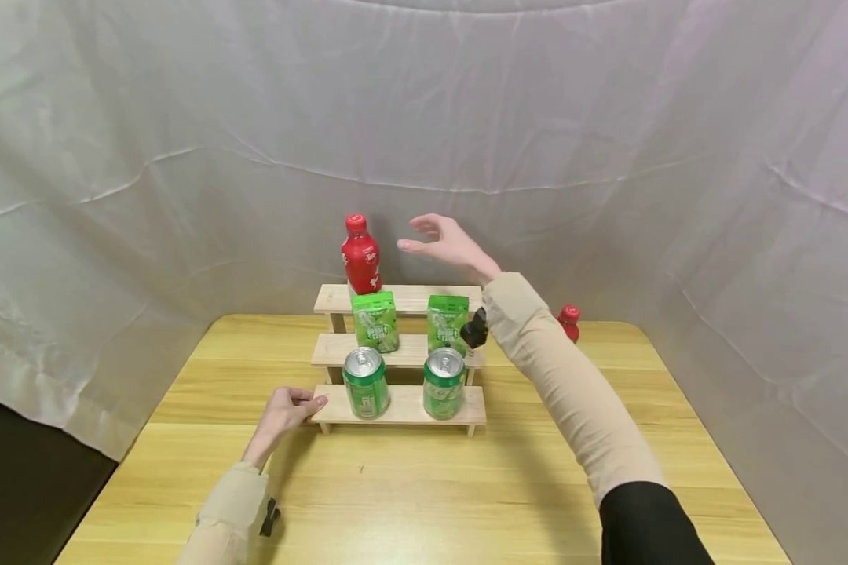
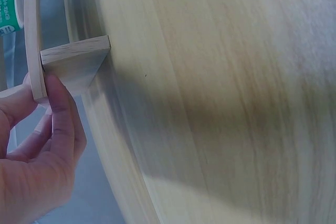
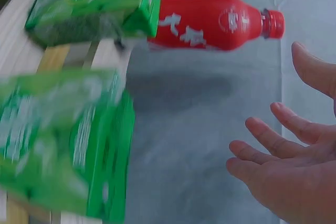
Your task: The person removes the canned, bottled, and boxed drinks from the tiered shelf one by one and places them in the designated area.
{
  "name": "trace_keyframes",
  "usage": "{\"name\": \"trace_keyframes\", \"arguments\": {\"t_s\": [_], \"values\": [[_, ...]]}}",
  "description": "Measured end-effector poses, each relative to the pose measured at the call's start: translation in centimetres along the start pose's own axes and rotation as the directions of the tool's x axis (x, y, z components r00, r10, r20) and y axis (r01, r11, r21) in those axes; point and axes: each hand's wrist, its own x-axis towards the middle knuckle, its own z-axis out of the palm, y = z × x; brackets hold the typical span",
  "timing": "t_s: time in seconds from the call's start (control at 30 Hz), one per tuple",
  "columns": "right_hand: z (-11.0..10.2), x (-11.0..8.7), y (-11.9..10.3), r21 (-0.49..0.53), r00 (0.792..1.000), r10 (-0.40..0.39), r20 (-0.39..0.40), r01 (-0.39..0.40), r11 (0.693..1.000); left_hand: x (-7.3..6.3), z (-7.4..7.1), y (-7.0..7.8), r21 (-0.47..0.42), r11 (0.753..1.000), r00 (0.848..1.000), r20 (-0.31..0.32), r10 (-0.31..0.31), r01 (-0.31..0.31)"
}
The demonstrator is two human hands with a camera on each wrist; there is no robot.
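Observation:
A three-tier wooden display stand stands on the table. My left hand pinches the left end of its lowest board, thumb on one face and fingers on the other, as the left wrist view shows. My right hand is in the air above the top tier, fingers spread and holding nothing. Left of it, a red bottle stands upright on the top tier. Two green drink cartons sit on the middle tier, and two green cans on the lowest. In the right wrist view, the bottle's cap lies near my thumb.
A second red-capped bottle stands on the table at the right, partly hidden by my right sleeve. Light grey curtains enclose the wood-grain table at the back and sides.

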Motion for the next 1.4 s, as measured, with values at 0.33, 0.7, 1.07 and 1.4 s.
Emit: {"name": "trace_keyframes", "arguments": {"t_s": [0.33, 0.7, 1.07, 1.4], "values": [[4.2, 2.4, -1.5, 0.059, 0.999, 0.000, 0.046, -0.002, 0.998, -0.1, -0.1, 0.0, -0.006, 1.000, 1.000, -0.003, -0.010, 0.010], [7.1, 3.8, -2.4, 0.113, 1.000, 0.002, 0.004, -0.002, 0.994, -0.3, -0.2, -0.1, -0.008, 1.000, 1.000, -0.003, 0.002, -0.002], [8.1, 4.5, -2.7, 0.132, 0.997, -0.003, -0.080, 0.014, 0.991, -0.4, -0.4, -0.2, -0.030, 1.000, 1.000, 0.003, 0.001, -0.001], [7.1, 3.4, -2.8, 0.118, 0.989, -0.016, -0.147, 0.034, 0.992, -0.5, -0.6, 0.0, -0.038, 0.999, 1.000, 0.022, 0.007, -0.006]]}}
